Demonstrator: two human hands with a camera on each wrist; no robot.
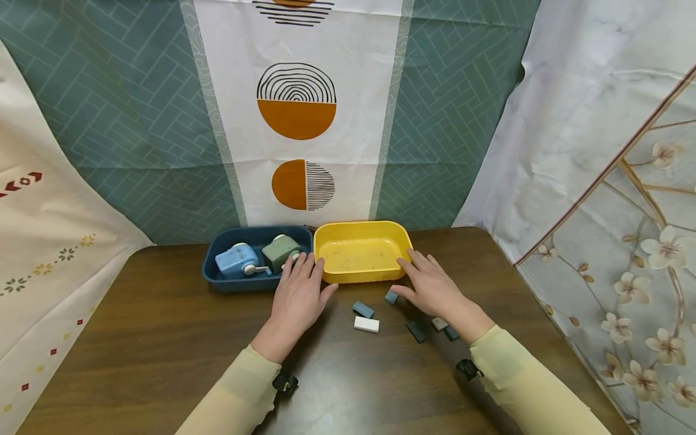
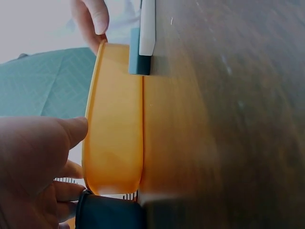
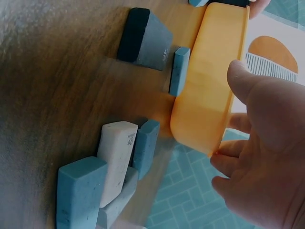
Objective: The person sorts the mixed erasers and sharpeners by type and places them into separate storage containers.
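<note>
Left of centre in the head view, a blue tray [image 1: 212,266] holds two sharpeners [image 1: 261,257]. The left hand [image 1: 298,296] lies flat, fingers straight, touching the yellow tray [image 1: 361,229] at mid-frame. The right hand [image 1: 432,285], fingers relaxed, touches its right corner, holding nothing. Erasers [image 1: 366,324] lie just below.

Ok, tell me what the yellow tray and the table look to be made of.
Yellow tray: probably moulded plastic, with smooth, one-colour, rounded walls and a slight sheen. Table: dark wood or wood-look laminate, showing grain streaks and a glossy reflection; which one I cannot tell.
</note>
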